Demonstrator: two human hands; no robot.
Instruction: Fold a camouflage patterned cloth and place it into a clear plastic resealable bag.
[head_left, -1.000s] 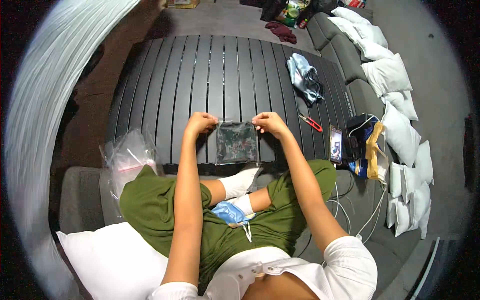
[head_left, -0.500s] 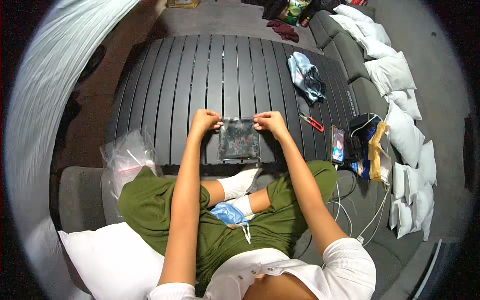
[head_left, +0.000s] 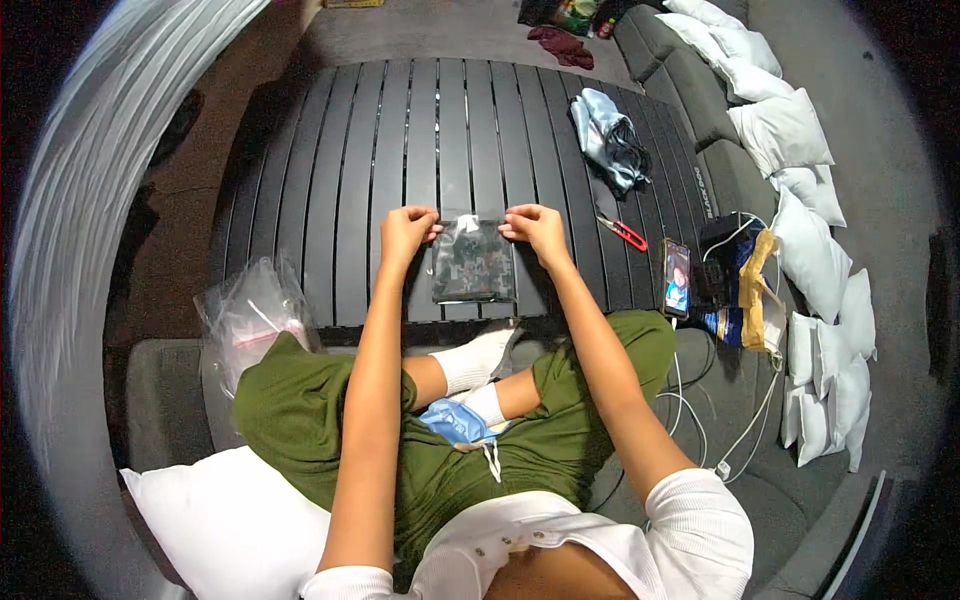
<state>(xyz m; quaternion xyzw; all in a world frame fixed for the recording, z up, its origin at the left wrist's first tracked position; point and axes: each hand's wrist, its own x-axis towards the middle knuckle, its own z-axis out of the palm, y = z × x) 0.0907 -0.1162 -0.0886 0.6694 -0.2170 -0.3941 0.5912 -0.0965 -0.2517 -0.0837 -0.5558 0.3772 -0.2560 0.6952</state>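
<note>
A flat, see-through plastic bag (head_left: 473,270) with dark camouflage-patterned fabric inside lies near the table's front edge. At its upper left corner, my left hand (head_left: 406,236) is closed in a pinch on the plastic. My right hand (head_left: 538,236) pinches the upper right corner the same way. Between the two hands the bag's top edge is pulled straight, and a bright white patch shows at its middle. Thumb and fingertips are pressed together on both sides.
Clear plastic bags (head_left: 255,315) lie left of my knee. On the slatted black table (head_left: 350,180) are light-blue and black cloth (head_left: 610,140) and red-handled snips (head_left: 625,232). A phone (head_left: 676,280) with a cable stands at right, beside a blue-and-gold bag (head_left: 755,300). White pillows (head_left: 785,140) line the sofa.
The whole view has shifted slightly. Both hands still pinch the bag's top corners, with the bag a touch farther from me. A white patch now shows at its top edge.
</note>
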